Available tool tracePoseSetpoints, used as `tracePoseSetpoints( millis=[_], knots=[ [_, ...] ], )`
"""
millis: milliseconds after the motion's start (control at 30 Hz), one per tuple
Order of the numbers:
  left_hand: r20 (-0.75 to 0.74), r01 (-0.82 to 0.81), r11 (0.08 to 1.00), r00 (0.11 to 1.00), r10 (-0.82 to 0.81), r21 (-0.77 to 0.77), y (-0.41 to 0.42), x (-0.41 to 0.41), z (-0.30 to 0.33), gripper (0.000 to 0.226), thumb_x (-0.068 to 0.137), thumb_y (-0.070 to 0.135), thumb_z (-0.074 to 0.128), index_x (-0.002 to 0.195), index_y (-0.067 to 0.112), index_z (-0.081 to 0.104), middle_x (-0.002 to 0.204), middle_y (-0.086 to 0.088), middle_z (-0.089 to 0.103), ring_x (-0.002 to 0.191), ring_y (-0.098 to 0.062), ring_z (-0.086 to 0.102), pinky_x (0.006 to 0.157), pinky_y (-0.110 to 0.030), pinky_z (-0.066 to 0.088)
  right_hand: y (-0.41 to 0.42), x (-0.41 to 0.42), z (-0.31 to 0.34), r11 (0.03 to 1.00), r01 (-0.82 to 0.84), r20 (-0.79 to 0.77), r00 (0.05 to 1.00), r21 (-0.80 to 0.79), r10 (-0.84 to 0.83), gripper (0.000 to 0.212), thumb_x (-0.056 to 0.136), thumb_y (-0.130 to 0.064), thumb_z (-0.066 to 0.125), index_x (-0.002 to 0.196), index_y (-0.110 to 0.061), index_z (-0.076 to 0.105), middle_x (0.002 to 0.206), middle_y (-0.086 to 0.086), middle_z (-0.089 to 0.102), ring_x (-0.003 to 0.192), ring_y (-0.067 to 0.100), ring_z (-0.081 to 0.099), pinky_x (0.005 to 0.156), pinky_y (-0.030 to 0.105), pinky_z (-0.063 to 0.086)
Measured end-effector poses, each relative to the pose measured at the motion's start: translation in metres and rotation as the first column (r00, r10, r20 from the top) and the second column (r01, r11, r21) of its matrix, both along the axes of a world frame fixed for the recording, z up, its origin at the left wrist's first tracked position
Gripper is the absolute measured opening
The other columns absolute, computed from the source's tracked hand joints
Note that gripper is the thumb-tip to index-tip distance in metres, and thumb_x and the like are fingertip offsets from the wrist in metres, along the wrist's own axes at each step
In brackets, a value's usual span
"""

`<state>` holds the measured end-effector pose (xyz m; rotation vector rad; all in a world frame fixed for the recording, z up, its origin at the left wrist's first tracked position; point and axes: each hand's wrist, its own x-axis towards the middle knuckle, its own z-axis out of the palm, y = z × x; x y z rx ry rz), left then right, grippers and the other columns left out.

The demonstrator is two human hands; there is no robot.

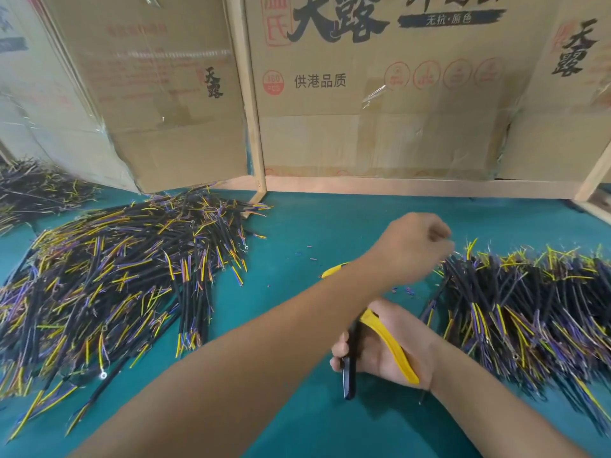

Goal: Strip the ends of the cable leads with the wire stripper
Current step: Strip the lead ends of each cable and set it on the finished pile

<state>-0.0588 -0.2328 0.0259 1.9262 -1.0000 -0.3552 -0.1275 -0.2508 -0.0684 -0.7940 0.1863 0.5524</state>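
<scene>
Reaching across, the left hand curls into the right pile, its grip on any lead unclear, while the right hand clasps the stripper; judging by both heaps, including the left pile, much work remains.

Head camera looks down, close over the table.

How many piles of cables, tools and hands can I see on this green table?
Cable piles: 3 (far-left pile, big left pile, right pile)
Wire stripper: 1
Hands: 2 (left hand, right hand)
Total: 6
</scene>
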Motion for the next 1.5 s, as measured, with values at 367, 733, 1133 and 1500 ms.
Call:
tracePoseSetpoints(
  millis=[367,733,1133,1500],
  knots=[
    [0.361,-0.789,0.575,0.612,0.703,0.217,0.261,0.117,-0.055,0.028,0.085,0.028,0.075,0.068,0.014,0.057,0.067,-0.003,0.061,0.075,-0.032,0.061,0.061,-0.034,0.039,0.000,0.001,0.002,1.000,-0.001,0.017,1.000,-0.024,0.001,0.039,0.084,-0.041,0.078,0.087,-0.004,0.064,0.078,0.013,0.049,0.067,0.030,0.050,0.080,0.048,0.051],
    [0.540,-0.770,0.420,0.637,0.549,0.481,0.267,0.116,-0.060,0.038,0.088,0.033,0.067,0.067,0.015,0.041,0.069,-0.002,0.048,0.074,-0.031,0.053,0.067,-0.034,0.043,-0.010,0.011,-0.017,1.000,-0.021,0.012,1.000,0.004,0.021,0.042,0.088,-0.045,0.074,0.090,-0.004,0.068,0.079,0.014,0.053,0.070,0.032,0.053,0.084,0.051,0.049],
    [0.661,-0.787,0.333,0.617,0.427,0.520,0.248,0.100,-0.057,0.020,0.090,0.023,0.056,0.074,0.016,0.046,0.093,-0.006,0.064,0.092,-0.032,0.065,0.067,-0.032,0.041,-0.010,0.012,-0.019,1.000,-0.024,0.028,0.999,-0.004,0.024,0.042,0.088,-0.045,0.073,0.091,-0.004,0.068,0.078,0.014,0.054,0.069,0.031,0.054,0.084,0.052,0.050],
    [0.651,-0.757,0.336,0.653,0.386,0.561,0.247,0.101,-0.059,0.018,0.091,0.024,0.053,0.076,0.019,0.045,0.079,0.002,0.050,0.096,-0.031,0.065,0.068,-0.031,0.041,-0.012,0.013,-0.022,1.000,-0.027,0.021,0.999,0.007,0.027,0.042,0.088,-0.045,0.073,0.091,-0.003,0.068,0.079,0.015,0.054,0.070,0.032,0.054,0.086,0.053,0.049]
  ],
)
